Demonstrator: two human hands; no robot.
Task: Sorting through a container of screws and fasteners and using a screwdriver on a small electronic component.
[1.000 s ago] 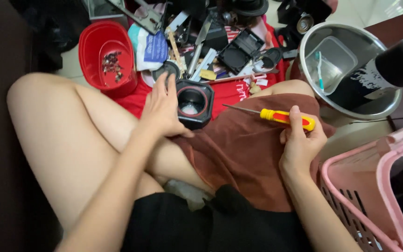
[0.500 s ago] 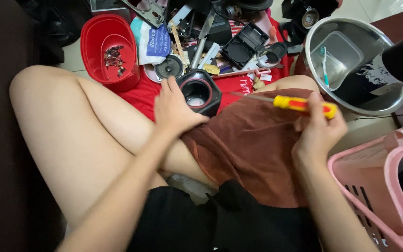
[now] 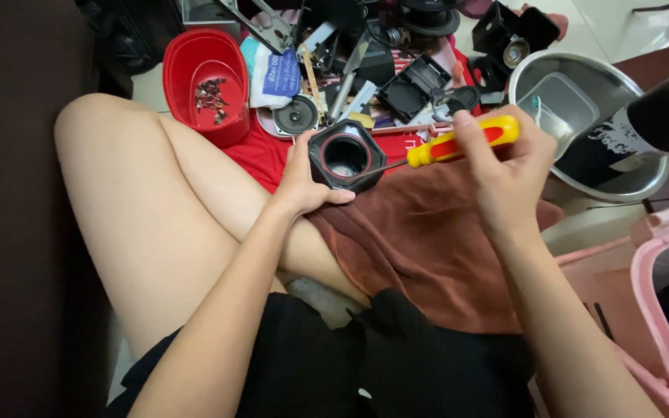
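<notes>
Gripping yellow-red screwdriver (image 3: pixel 458 142), right hand (image 3: pixel 509 178); left hand (image 3: pixel 303 182) steadying black housing (image 3: pixel 346 155).

Pale tiled floor (image 3: pixel 149 89) under clutter; dark furniture (image 3: pixel 9 193) at left, possibly sofa.

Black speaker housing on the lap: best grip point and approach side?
Grip the black speaker housing by its outer side walls, coming from its left, as the left hand does. Its open round mouth faces up and the screwdriver in the right hand comes in from the right, tip at the rim, so top and right should probably stay free.
</notes>
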